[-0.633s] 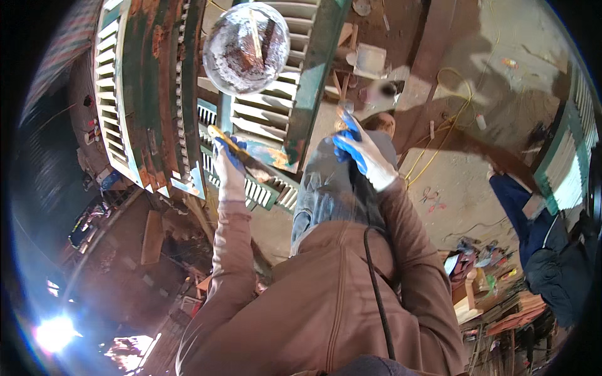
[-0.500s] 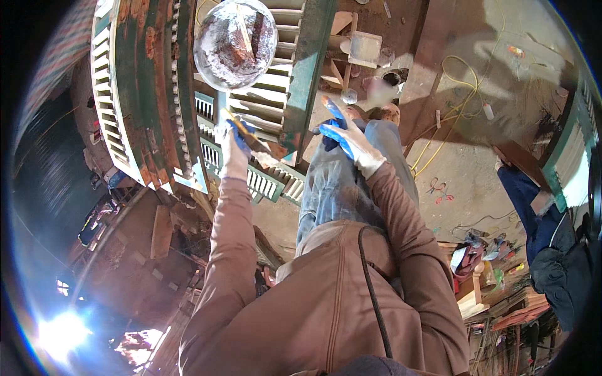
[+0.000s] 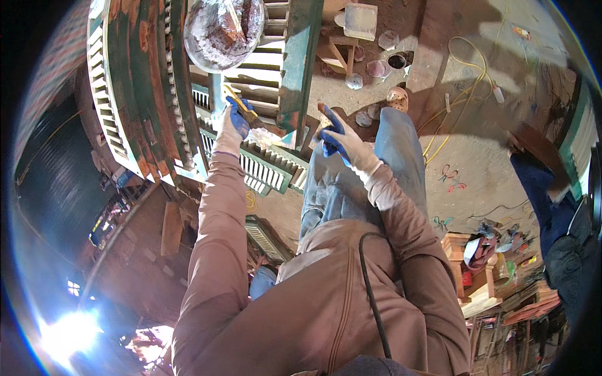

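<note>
Dusty floor (image 3: 480, 210) surrounds green shutters (image 3: 296, 75); my gloved hands are apart: left hand (image 3: 234, 124) reaching forward, curled around a yellow tool (image 3: 234, 98), right hand (image 3: 346, 144) angled inward, its grip unclear.

A dusty brown floor (image 3: 495, 169) spreads to my right, bright in patches and crossed by broad shadows. On my far left I see a dark ribbed surface (image 3: 50, 182); whether wall or sheet, I cannot tell. Below it a fierce white light (image 3: 70, 338) glares, washing that edge blue.
</note>
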Tool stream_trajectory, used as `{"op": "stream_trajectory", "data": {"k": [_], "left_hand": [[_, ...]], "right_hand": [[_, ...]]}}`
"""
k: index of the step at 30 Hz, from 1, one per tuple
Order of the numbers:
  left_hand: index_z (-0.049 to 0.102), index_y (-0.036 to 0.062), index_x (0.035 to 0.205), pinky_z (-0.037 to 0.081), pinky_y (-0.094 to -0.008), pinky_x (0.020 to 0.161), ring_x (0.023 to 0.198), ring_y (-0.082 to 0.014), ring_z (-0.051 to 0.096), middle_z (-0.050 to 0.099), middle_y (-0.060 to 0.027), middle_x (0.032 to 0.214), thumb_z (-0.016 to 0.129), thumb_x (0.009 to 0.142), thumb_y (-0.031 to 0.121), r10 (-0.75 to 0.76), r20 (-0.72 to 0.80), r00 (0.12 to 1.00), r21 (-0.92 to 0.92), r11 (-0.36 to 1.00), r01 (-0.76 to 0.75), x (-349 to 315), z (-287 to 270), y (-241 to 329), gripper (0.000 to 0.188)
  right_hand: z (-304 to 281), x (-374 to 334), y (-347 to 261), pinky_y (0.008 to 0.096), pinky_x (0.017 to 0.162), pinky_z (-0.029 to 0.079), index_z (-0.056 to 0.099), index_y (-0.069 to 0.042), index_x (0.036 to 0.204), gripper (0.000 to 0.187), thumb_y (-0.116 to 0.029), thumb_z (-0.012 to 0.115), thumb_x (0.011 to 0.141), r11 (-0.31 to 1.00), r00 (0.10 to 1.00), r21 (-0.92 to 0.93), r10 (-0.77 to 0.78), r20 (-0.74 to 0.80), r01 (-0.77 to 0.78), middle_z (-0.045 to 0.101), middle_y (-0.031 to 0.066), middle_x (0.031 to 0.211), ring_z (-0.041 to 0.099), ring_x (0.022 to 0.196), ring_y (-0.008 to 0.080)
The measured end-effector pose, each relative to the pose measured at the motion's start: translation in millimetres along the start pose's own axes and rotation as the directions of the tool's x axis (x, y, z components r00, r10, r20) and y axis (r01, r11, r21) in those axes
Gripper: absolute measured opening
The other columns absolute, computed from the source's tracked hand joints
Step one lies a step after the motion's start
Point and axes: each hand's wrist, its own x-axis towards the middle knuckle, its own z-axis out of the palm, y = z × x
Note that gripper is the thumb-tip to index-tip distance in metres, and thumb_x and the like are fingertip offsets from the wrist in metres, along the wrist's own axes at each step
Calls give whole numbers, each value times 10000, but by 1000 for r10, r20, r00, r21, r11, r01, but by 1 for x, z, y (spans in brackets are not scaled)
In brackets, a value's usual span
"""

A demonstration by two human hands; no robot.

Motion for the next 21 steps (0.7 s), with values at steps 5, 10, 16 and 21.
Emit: {"op": "stream_trajectory", "data": {"k": [5,10,16,21], "left_hand": [[585,66,1226,517,-482,923,954,-306,633,659,-95,1007,558,1018,319,-134,74,988,-62,988,139,-13,20,14,329],[604,73,1215,503,-523,1003,1028,-333,647,674,-85,1048,560,1014,295,-106,82,991,71,992,101,-7,20,21,302],[611,72,1205,489,-526,1038,1063,-323,647,689,-77,1049,670,941,336,-176,250,952,83,984,160,-6,15,29,378],[607,73,1208,484,-538,1051,1082,-326,647,699,-82,1062,701,912,336,-186,276,943,99,981,165,0,11,33,406]], "right_hand": [[9,-21,55,243,577,501,307,-207,1578,693,-102,617,967,996,993,85,4,-114,6,641,56,951,569,679,99],[39,-31,90,228,603,484,290,-214,1585,692,-99,602,978,978,993,188,-68,-97,86,651,64,974,558,725,80],[64,-13,113,206,586,453,282,-206,1589,672,-97,561,988,972,951,69,-203,-233,224,634,50,947,510,713,56],[67,-2,147,321,735,514,289,-172,1580,683,-124,573,960,952,917,-201,-282,-283,231,646,106,1010,612,805,197]]}}
